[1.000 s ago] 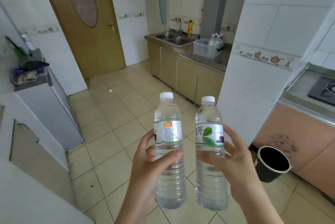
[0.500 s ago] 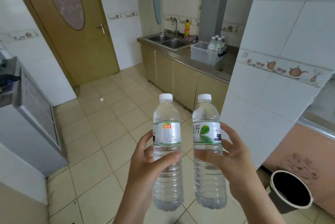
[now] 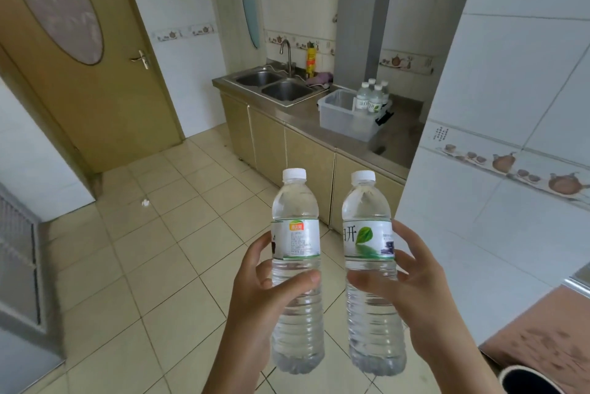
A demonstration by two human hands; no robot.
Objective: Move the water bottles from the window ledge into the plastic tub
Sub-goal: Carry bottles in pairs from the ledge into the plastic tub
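Clear bottles upright, caps up, both hands gripping

Two clear water bottles, both upright, white caps on, full or nearly so. Left bottle: white label w/ orange-green logo and small print, held in the left hand. Right bottle: white label w/ green leaf, held in the right hand. Side by side, near each other, not touching. Plastic tub: translucent, lidless, on the steel counter right of the sink. Approx. four more bottles stand upright at its far right end, prob. inside it, though the wall blurs that.
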